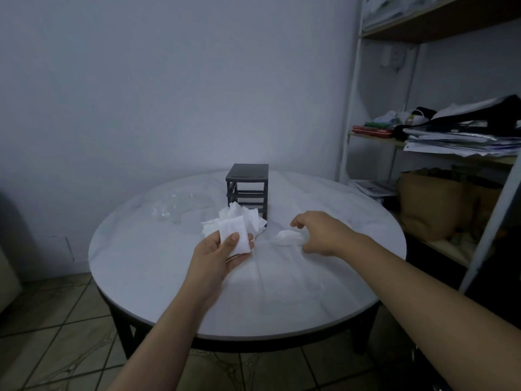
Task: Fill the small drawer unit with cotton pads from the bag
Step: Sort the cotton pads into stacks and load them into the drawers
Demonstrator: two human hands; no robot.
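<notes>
A small dark grey drawer unit (247,187) stands near the far side of the round white table (169,292). Its frame looks open, with no drawers visible in the slots. My left hand (218,256) holds a stack of white cotton pads (235,235) in front of the unit, thumb pressed on top. More loose pads (245,217) are piled just behind, against the unit's base. My right hand (321,232) hovers with fingers apart over a few loose pads (287,237) lying on the table. A clear plastic bag (174,207) lies crumpled to the left of the unit.
A metal shelving rack (352,108) stands close to the table's right side, loaded with papers, clothes and a brown bag (434,207). A plain wall is behind the table. Tiled floor lies below the near edge.
</notes>
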